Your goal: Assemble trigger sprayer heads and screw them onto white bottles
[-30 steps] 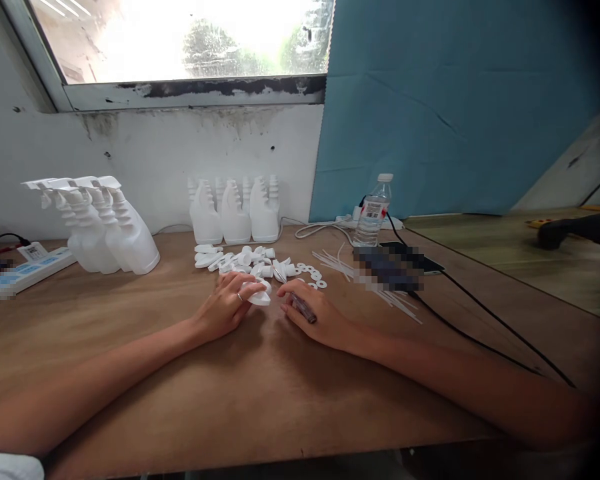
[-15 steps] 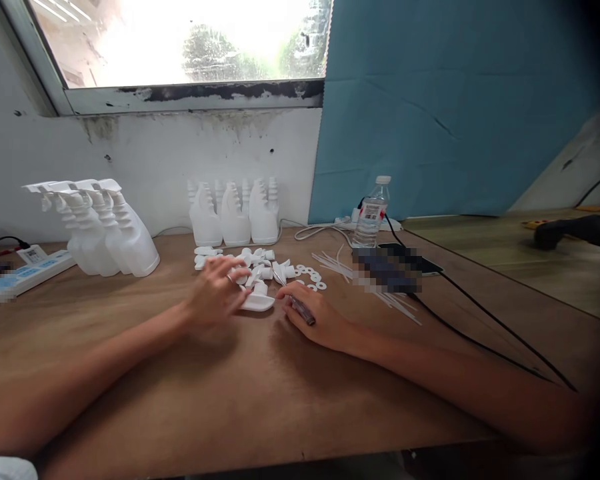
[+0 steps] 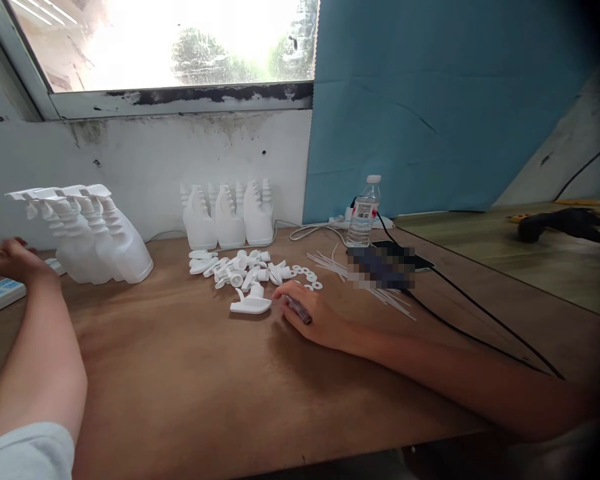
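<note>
My right hand (image 3: pixel 313 317) rests on the brown table, its fingers wrapped round a tool with a dark translucent handle (image 3: pixel 300 311) and a thin metal tip. Just left of its fingertips lies a white spray head (image 3: pixel 253 303). A pile of white nozzle parts (image 3: pixel 237 270) and several white rings (image 3: pixel 307 275) are beyond it. At the far left, my left hand (image 3: pixel 17 259) is raised over the power strip (image 3: pixel 5 293), its fingers curled and partly blurred; whether it holds anything is not visible.
White bottles with spray heads (image 3: pixel 105 233) lean at the left. More white bottles (image 3: pixel 230 220) stand by the wall. To the right are thin white tubes (image 3: pixel 330 265), a water bottle (image 3: pixel 364 217), a phone (image 3: pixel 423 262) and black cables.
My left hand has moved from the pile of white parts to the far left, uncovering the pile. My right hand keeps the tool in nearly the same place. The view has shifted slightly.
</note>
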A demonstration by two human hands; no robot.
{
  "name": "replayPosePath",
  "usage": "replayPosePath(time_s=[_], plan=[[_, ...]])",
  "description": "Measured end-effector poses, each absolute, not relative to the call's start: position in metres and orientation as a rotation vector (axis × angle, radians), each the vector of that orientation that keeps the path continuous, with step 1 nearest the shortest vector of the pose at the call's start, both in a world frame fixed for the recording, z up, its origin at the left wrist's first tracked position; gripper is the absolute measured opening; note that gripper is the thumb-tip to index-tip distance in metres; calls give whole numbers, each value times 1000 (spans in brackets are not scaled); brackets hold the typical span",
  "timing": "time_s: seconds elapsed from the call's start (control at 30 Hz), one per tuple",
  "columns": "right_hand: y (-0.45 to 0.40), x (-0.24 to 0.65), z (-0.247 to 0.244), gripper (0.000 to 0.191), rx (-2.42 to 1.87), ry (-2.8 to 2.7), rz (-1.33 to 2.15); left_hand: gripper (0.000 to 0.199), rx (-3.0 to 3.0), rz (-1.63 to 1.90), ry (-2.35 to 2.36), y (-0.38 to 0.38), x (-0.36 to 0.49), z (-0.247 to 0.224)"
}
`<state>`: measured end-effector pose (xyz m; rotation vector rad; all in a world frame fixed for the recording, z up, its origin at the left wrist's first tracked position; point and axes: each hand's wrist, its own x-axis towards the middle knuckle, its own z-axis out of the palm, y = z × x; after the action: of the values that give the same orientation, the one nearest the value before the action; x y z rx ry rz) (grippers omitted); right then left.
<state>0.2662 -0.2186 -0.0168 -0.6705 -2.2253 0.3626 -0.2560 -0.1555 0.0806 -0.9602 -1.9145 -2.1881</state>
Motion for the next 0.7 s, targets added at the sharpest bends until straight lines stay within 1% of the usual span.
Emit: replayPosePath(time_s=[0.1, 0.2, 0.27, 0.7], plan=[[-218, 267, -17, 19, -666, -2236, 358, 24, -667, -2310, -2104, -147, -261, 40], [-217, 267, -18, 19, -661, -2240, 353, 40, -665, -2414, -2233, -141, -269, 21], [-217, 268, -18, 19, -657, -2241, 358, 45, -717, -2461, -2250, -138, -274, 18], [-220, 267, -16, 21, -662, -2237, 370, 51, -1067, -2546, -2302, -136, -261, 17]])
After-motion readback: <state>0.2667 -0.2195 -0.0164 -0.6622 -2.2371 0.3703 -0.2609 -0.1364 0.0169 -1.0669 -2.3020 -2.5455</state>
